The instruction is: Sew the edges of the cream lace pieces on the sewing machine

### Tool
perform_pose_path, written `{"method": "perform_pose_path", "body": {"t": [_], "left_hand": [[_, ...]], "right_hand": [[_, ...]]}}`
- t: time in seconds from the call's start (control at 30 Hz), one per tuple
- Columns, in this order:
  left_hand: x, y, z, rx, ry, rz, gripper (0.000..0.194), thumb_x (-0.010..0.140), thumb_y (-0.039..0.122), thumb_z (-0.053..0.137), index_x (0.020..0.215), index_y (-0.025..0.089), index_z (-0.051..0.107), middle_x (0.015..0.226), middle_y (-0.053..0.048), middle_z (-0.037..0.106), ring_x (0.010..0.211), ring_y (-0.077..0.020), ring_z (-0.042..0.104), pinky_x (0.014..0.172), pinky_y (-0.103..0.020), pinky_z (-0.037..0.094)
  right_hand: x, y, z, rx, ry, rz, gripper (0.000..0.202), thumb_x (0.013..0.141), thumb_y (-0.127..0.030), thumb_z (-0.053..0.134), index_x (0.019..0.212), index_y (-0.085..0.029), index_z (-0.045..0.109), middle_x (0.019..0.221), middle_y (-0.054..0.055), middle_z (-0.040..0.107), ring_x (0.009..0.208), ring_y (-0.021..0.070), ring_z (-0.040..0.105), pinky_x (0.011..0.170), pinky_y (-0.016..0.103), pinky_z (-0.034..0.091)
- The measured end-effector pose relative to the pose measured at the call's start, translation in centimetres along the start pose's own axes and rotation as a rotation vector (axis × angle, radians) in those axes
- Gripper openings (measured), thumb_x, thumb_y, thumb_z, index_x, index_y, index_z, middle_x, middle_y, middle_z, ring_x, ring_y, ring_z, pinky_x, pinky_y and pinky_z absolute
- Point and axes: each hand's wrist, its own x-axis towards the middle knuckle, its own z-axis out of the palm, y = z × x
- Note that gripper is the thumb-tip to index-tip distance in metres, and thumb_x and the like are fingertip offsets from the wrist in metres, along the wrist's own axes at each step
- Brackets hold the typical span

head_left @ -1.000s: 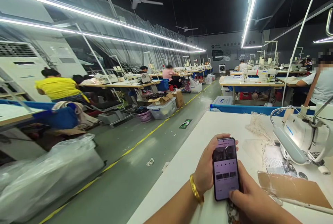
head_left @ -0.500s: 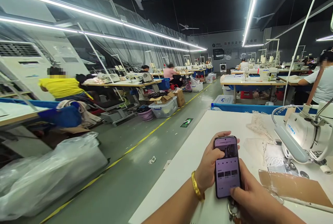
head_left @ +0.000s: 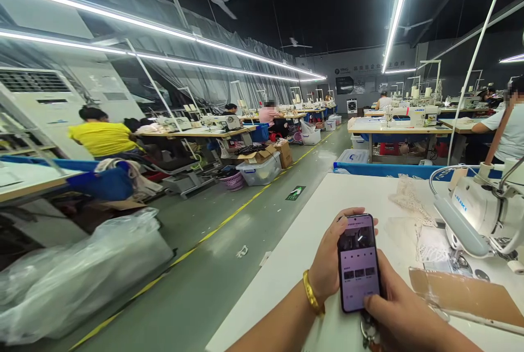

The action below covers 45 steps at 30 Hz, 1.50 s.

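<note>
A smartphone (head_left: 358,267) with its lit screen facing me is held upright between both hands above the white table. My left hand (head_left: 326,259) wraps its left side, with fingertips showing past the right edge and the thumb along the upper left edge. My right hand (head_left: 391,294) grips the lower right side, its thumb at the bottom corner of the screen. A gold bracelet (head_left: 311,293) circles my left wrist. Below the phone hangs a metal key ring (head_left: 367,333); what it is fixed to is hidden.
At right stands a white sewing machine (head_left: 477,210), with lace fabric (head_left: 409,199) behind and a brown cardboard piece (head_left: 466,292) in front. Left of the table (head_left: 282,286) runs an aisle with a yellow floor line (head_left: 233,218) and a large plastic-wrapped bundle (head_left: 90,270). Several people sit at machines.
My left thumb has moved up off the picture on the screen to the phone's upper left edge. Both hands still hold the phone in nearly the same place.
</note>
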Motion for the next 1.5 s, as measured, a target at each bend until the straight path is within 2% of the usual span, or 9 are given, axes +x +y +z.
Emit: {"method": "perform_pose_path", "body": {"t": [0.27, 0.43, 0.53, 0.6, 0.67, 0.73, 0.83, 1.2, 1.5], "left_hand": [[0.0, -0.2, -0.4, 0.010, -0.038, 0.023, 0.046, 0.086, 0.043, 0.073, 0.123, 0.018, 0.063, 0.117, -0.016, 0.077, 0.101, -0.0275, 0.071, 0.084, -0.037, 0.055], [0.1, -0.1, -0.7, 0.015, -0.080, 0.037, 0.050, 0.075, 0.023, 0.067, 0.125, 0.018, 0.063, 0.118, -0.015, 0.077, 0.106, -0.0304, 0.071, 0.088, -0.040, 0.054], [0.1, 0.0, -0.5, 0.037, -0.053, 0.016, 0.053, 0.071, 0.017, 0.064, 0.123, 0.018, 0.063, 0.118, -0.015, 0.077, 0.107, -0.0314, 0.071, 0.088, -0.040, 0.054], [0.0, 0.0, -0.3, 0.042, -0.020, 0.006, 0.046, 0.075, 0.020, 0.065, 0.121, 0.018, 0.063, 0.116, -0.015, 0.077, 0.104, -0.0300, 0.071, 0.086, -0.039, 0.054], [0.0, 0.1, -0.1, 0.036, 0.004, 0.005, 0.039, 0.084, 0.031, 0.068, 0.120, 0.019, 0.062, 0.115, -0.015, 0.077, 0.102, -0.0284, 0.071, 0.084, -0.038, 0.054], [-0.1, 0.2, 0.1, 0.022, 0.010, 0.002, 0.041, 0.088, 0.042, 0.070, 0.121, 0.019, 0.062, 0.114, -0.016, 0.077, 0.101, -0.0275, 0.071, 0.084, -0.038, 0.054], [-0.1, 0.2, 0.2, -0.010, 0.004, -0.011, 0.047, 0.088, 0.050, 0.072, 0.121, 0.019, 0.062, 0.114, -0.015, 0.077, 0.100, -0.0266, 0.071, 0.084, -0.037, 0.054], [-0.1, 0.1, 0.0, -0.040, -0.021, -0.009, 0.047, 0.090, 0.053, 0.071, 0.122, 0.019, 0.064, 0.115, -0.015, 0.077, 0.101, -0.0269, 0.071, 0.085, -0.036, 0.055], [-0.1, 0.0, -0.1, -0.049, -0.024, -0.012, 0.050, 0.089, 0.056, 0.073, 0.121, 0.019, 0.065, 0.114, -0.015, 0.077, 0.101, -0.0270, 0.071, 0.085, -0.036, 0.054]], "right_hand": [[0.1, -0.6, -0.1, 0.086, -0.027, 0.002, 0.063, 0.078, -0.020, 0.060, 0.140, -0.022, 0.050, 0.110, 0.009, 0.066, 0.101, 0.0265, 0.063, 0.091, 0.040, 0.053], [0.0, -0.9, -0.2, 0.072, -0.010, 0.026, 0.060, 0.078, -0.019, 0.060, 0.137, -0.024, 0.052, 0.108, 0.007, 0.065, 0.098, 0.0263, 0.063, 0.090, 0.041, 0.053], [-0.1, -0.7, -0.2, 0.059, -0.005, 0.041, 0.061, 0.078, -0.020, 0.059, 0.138, -0.023, 0.051, 0.107, 0.007, 0.065, 0.097, 0.0255, 0.063, 0.088, 0.039, 0.053], [-0.1, -0.5, -0.2, 0.062, -0.007, 0.033, 0.062, 0.078, -0.019, 0.058, 0.139, -0.022, 0.051, 0.107, 0.007, 0.065, 0.097, 0.0257, 0.063, 0.088, 0.039, 0.053], [-0.1, -0.2, -0.2, 0.075, -0.008, 0.011, 0.062, 0.077, -0.019, 0.058, 0.139, -0.022, 0.051, 0.108, 0.008, 0.065, 0.097, 0.0261, 0.063, 0.088, 0.040, 0.053], [0.0, -0.1, -0.2, 0.088, -0.010, -0.007, 0.062, 0.077, -0.019, 0.057, 0.139, -0.022, 0.051, 0.107, 0.008, 0.065, 0.097, 0.0263, 0.063, 0.089, 0.042, 0.053], [0.0, 0.2, -0.2, 0.098, -0.013, -0.007, 0.061, 0.077, -0.018, 0.057, 0.138, -0.022, 0.051, 0.107, 0.008, 0.065, 0.096, 0.0262, 0.063, 0.089, 0.042, 0.053], [0.0, 0.2, -0.1, 0.122, -0.034, -0.015, 0.062, 0.078, -0.016, 0.054, 0.139, -0.023, 0.047, 0.115, 0.008, 0.066, 0.108, 0.0274, 0.064, 0.095, 0.042, 0.052], [0.0, 0.1, 0.0, 0.139, -0.029, -0.007, 0.062, 0.079, -0.016, 0.055, 0.139, -0.023, 0.046, 0.111, 0.008, 0.066, 0.100, 0.0261, 0.064, 0.093, 0.044, 0.051]]}}
